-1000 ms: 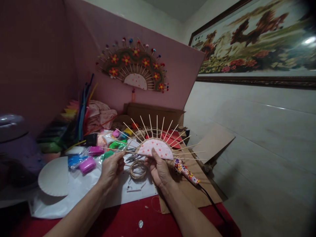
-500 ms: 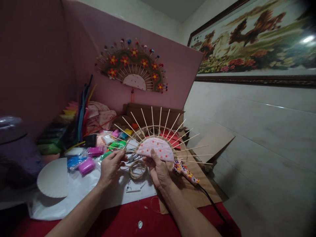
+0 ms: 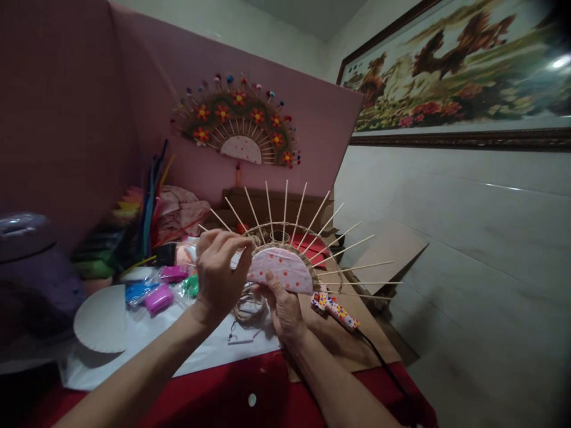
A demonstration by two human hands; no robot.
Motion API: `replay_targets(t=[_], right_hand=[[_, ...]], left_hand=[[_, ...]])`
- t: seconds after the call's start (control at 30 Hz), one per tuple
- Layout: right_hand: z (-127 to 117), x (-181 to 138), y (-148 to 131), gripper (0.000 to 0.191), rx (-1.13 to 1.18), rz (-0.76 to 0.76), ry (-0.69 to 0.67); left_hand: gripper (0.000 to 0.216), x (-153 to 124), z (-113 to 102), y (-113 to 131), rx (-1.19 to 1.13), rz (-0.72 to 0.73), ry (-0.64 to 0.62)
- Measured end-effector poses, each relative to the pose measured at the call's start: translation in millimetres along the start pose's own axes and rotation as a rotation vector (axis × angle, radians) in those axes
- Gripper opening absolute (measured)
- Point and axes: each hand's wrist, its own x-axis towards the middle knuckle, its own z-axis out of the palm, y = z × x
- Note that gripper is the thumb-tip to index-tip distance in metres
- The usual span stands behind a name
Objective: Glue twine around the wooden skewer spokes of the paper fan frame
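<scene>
1. Right hand (image 3: 284, 310), lower centre of the frame: closed on the fan (image 3: 282, 270) at its bottom edge. The thumb lies up the front of the pink dotted half-disc and the other fingers are hidden behind it.
2. Fan: held upright above the table (image 3: 232, 398), centre of frame, face toward the camera. Bare wooden skewers (image 3: 285, 202) radiate from the half-disc, and a thin twine band arcs across them just above the disc.
3. Left hand (image 3: 217, 274), left of centre: fingers (image 3: 232, 242) pinched shut at the fan's left rim, where the twine band meets the outer skewers. I cannot tell if they grip twine or a skewer.
4. Twine coil (image 3: 248, 310): on white paper on the table, just below and between the two hands.
5. Glue gun (image 3: 335, 309): multicolour dot pattern, lying on the cardboard sheet (image 3: 357, 345) just right of the right hand, with a black cord running to the lower right.
6. Left side of the table: white paper plate (image 3: 100, 318), bagged clay packs (image 3: 156, 297) in blue, purple and green, and upright pipe cleaners (image 3: 150, 196) behind them.
7. Upper centre: finished fan (image 3: 236, 122) with red flowers and bead tips, hung on the pink board (image 3: 312, 119).
8. Upper right: framed painting (image 3: 455, 71) on the wall.
</scene>
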Motion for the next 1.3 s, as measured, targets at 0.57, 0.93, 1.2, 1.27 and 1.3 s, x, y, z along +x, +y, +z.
replay_targets(t=[0.57,0.93,1.2,1.27,1.3], right_hand=[[2,-3,6,0.023,-0.11,-0.059,-0.221],[-1,-3,11,0.023,-0.159,-0.062,-0.157],[1,-4,7,0.025,-0.156,-0.042,-0.156],[0,-5,7,0.024,-0.156,-0.043,-0.159],[0,-5,7,0.023,-0.155,-0.045,-0.162]], left_hand=[[0.015,37,26,14,0.318,0.124,-0.171],[0.016,36,30,9,0.298,0.136,-0.098],[0.015,37,29,8,0.274,0.14,-0.094],[0.015,37,29,8,0.272,0.136,-0.102],[0.015,37,29,8,0.275,0.136,-0.106]])
